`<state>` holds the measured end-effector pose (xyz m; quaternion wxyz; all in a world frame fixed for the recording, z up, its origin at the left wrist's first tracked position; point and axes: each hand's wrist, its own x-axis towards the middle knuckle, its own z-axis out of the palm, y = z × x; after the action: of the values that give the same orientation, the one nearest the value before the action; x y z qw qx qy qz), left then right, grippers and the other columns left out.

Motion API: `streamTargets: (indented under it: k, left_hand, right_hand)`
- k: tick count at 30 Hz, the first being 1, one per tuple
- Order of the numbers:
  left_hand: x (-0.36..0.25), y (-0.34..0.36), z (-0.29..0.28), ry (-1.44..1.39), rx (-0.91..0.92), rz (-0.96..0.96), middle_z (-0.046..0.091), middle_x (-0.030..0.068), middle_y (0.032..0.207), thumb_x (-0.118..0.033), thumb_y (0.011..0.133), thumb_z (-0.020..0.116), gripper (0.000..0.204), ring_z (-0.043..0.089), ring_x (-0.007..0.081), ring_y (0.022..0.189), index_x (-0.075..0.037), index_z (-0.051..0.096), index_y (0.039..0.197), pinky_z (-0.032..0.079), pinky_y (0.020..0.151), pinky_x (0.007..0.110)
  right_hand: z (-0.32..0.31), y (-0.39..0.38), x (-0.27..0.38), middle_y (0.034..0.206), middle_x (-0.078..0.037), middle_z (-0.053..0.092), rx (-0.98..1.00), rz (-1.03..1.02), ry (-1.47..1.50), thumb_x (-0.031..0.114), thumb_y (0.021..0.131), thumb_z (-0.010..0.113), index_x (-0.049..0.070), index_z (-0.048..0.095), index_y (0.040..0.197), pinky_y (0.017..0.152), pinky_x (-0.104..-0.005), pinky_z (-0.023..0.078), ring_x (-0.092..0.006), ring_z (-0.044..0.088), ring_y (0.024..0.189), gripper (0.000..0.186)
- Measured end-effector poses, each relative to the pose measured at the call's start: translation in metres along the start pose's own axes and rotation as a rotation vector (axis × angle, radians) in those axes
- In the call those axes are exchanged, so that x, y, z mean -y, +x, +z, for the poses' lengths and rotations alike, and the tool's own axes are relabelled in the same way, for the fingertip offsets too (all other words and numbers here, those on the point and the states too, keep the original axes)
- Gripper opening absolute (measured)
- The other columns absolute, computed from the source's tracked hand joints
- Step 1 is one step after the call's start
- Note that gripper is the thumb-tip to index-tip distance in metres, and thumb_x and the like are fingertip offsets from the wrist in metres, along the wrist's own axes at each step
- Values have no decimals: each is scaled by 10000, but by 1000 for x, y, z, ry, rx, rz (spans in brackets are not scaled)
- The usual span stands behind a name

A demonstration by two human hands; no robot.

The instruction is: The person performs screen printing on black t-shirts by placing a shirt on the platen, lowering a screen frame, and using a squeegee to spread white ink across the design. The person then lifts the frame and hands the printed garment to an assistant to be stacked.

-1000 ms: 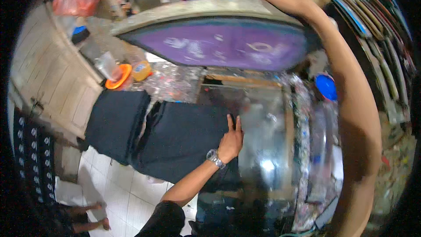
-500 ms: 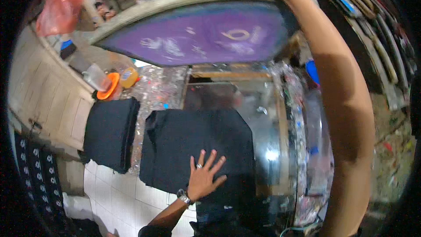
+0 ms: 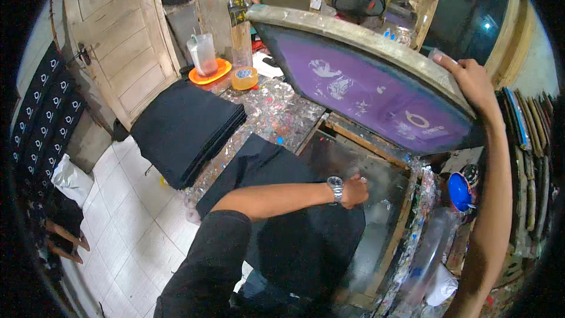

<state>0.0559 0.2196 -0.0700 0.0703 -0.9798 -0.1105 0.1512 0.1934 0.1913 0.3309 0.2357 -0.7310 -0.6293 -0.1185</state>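
My right hand (image 3: 471, 82) is closed on the top edge of a hinged screen frame (image 3: 353, 26) with purple mesh (image 3: 371, 88), held raised over a glass-topped platen (image 3: 376, 235). My left hand (image 3: 353, 191), wearing a steel watch, has its fingers curled at the right edge of a black cloth (image 3: 282, 247) lying on the platen; what is between them is hidden. A stack of black cloth pieces (image 3: 182, 123) sits to the left on the paint-spattered table (image 3: 276, 103).
Behind are an orange tray (image 3: 218, 72) with a pitcher (image 3: 202, 53), and tape (image 3: 244, 79). Right are a blue container (image 3: 459, 191) and stacked frames (image 3: 527, 129). Left are a door (image 3: 112, 35), patterned black cloths (image 3: 50, 100) and a person's bare legs (image 3: 65, 238) over tiled floor (image 3: 135, 212).
My left hand has moved up and right from lying spread on the cloth to curled at its edge. The view has swung left; my right hand still holds the raised frame.
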Motion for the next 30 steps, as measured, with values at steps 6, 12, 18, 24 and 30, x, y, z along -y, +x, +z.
streamTargets:
  k: [6, 12, 18, 24, 30]
  left_hand:
    - [2, 5, -25, -268, 31, 60, 599, 215, 1200, -249, 754, 656, 566, 580, 338, 1116, 6, 544, 1247, 462, 875, 472]
    - [7, 41, -11, -403, 54, 147, 647, 239, 1059, -202, 668, 720, 901, 650, 344, 953, 81, 255, 1386, 511, 731, 457]
    - [18, 65, -2, -553, 177, 200, 654, 194, 956, -177, 620, 759, 811, 665, 339, 839, -42, 369, 1318, 492, 644, 450]
    - [-12, 59, 9, -483, -278, -20, 596, 141, 1119, -119, 670, 739, 785, 634, 343, 946, -115, 359, 1357, 456, 760, 508]
    - [-51, -52, -19, -414, -465, -225, 299, 117, 1531, -292, 911, 491, 597, 249, 341, 1416, -204, 320, 1476, 191, 1049, 691]
  right_hand:
    - [1, 19, -24, 799, -204, 666, 49, 35, 87, 645, 817, 543, -91, 690, 887, 770, -353, 476, -280, 648, 770, 754]
    - [3, 26, -20, 768, -201, 669, 82, 6, 242, 675, 776, 577, -66, 705, 841, 741, -369, 492, -283, 645, 706, 755]
    - [9, 32, -23, 734, -164, 666, 103, 27, 313, 646, 791, 593, -37, 723, 847, 695, -342, 491, -235, 636, 667, 698]
    - [5, 33, -21, 740, -181, 672, 128, 2, 227, 688, 775, 568, -44, 718, 848, 720, -365, 490, -265, 641, 677, 751]
    - [-6, 16, -18, 798, -155, 670, 66, 68, 31, 590, 849, 557, -81, 693, 948, 764, -323, 466, -216, 625, 764, 692]
